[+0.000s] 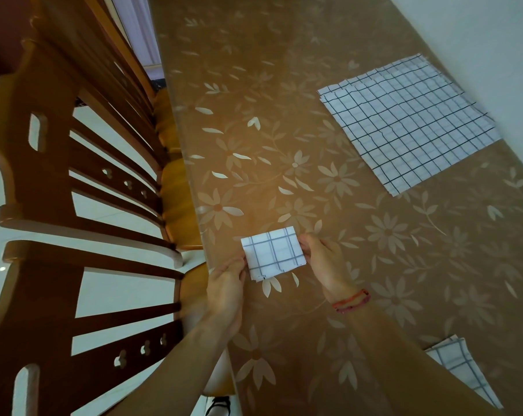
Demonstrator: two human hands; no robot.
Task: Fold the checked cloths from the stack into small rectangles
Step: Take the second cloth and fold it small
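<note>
Head cam is what I'm going off, and the thing to look at is the small folded cloth [273, 250]: white with a thin dark grid, folded into a compact rectangle, with a few layered edges poking out unevenly along its near side. It sits close to the left edge of the table [284, 115], between both hands. The left hand [225, 283] has its fingers curled in and pinches the cloth at its near-left corner, thumb on top as far as I can see. The right hand [321, 261] grips the right edge the same way, fingers bent around it, with a red bracelet [351, 301] on that wrist. Honestly can't tell if the cloth is lying flat on the tabletop or lifted a bit off it. The stack of checked cloths [410, 121] lies flat and unfolded well apart from the hands, over at the far right edge against the white wall [494, 40], its layers fanned slightly at the corners. Another folded checked cloth [461, 367] sits near the right edge, beside the right forearm. Wooden chairs [44, 205] are pushed up along the left edge.
</note>
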